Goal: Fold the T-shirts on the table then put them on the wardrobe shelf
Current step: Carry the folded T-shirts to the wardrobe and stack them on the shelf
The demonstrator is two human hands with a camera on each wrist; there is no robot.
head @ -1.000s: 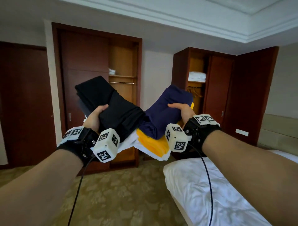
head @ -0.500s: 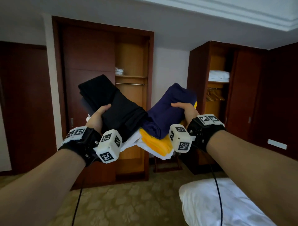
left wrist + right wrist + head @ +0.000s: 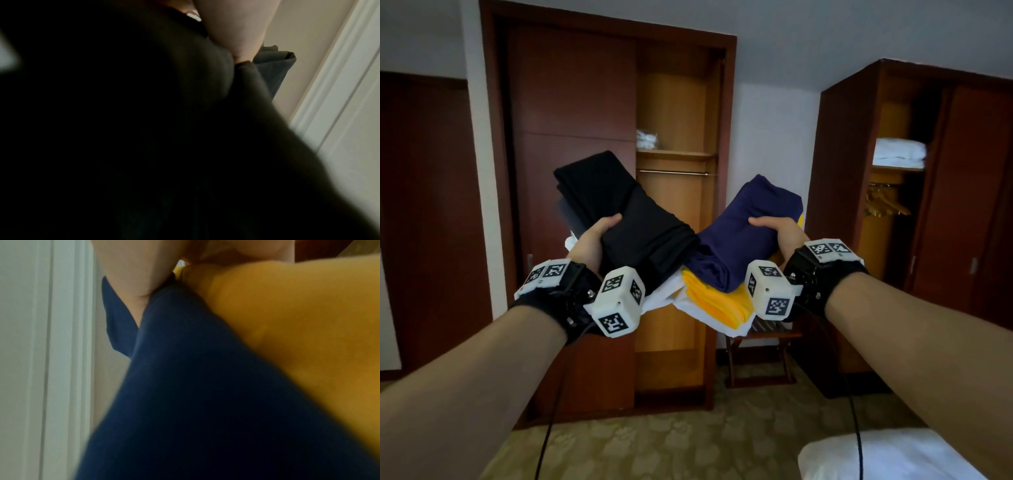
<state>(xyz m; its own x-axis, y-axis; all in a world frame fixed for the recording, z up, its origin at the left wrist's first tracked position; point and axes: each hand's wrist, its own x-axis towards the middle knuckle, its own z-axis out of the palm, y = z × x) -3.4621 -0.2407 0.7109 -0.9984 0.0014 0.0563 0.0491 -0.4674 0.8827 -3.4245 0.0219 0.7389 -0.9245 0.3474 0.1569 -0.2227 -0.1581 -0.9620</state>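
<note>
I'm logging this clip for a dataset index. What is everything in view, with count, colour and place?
Black shirt: 1, black, folded, top of left pile.
Navy shirt: 1, dark blue, folded, top of right pile.
Yellow shirt: 1, yellow, under the navy one.
White shirts: at least 1, exact count unclear, bottom of the piles.
Wardrobe: 1, dark wood, ahead, right half open.
Shelf: 1, light wood, inside it, white bundle on it.
Second wardrobe: 1, dark wood, right, holds white linen and hangers.
Bed: 1, white, bottom right.
Carpet: patterned, olive.
Left hand: grips the black shirt's pile.
Right hand: grips the navy shirt's pile.
</note>
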